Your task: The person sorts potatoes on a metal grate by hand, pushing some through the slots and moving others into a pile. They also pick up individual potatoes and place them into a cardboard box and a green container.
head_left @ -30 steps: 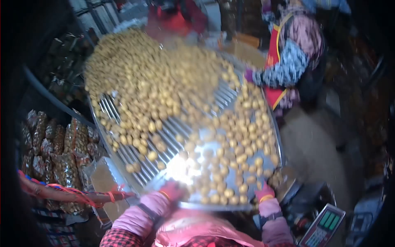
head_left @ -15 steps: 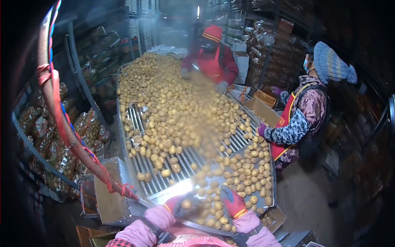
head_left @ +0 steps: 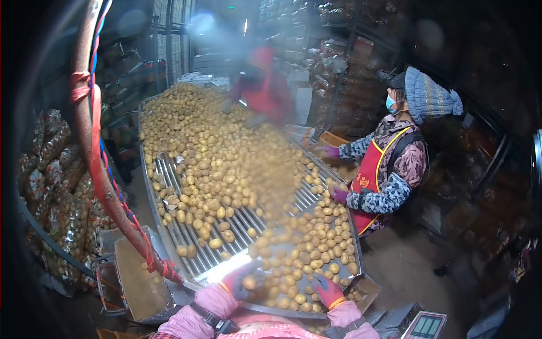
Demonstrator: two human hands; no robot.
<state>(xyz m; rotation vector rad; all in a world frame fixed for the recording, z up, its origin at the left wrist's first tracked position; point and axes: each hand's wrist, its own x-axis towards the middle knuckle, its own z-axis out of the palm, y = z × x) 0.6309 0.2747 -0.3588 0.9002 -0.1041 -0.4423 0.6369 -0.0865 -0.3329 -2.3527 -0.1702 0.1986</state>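
Observation:
My left hand, in a red glove with a dark palm, is closed around a potato at the near end of a metal sorting table. My right hand, gloved in red with dark fingertips, lies over the potatoes at the near right, its fingers partly stretched out. No potato can be made out in its grip. Loose potatoes surround both hands, and a blurred patch smears those in the middle. Metal rollers show between potatoes farther up.
A co-worker in a red apron stands at the right edge, hands near the potatoes. Another person is blurred at the far end. A cardboard box stands left, a digital scale display lower right. A wrapped pole curves along the left.
The view has shifted, so the table appears farther left. My right hand has come nearer to me; my left still holds a potato. The co-worker's far hand has moved toward the table.

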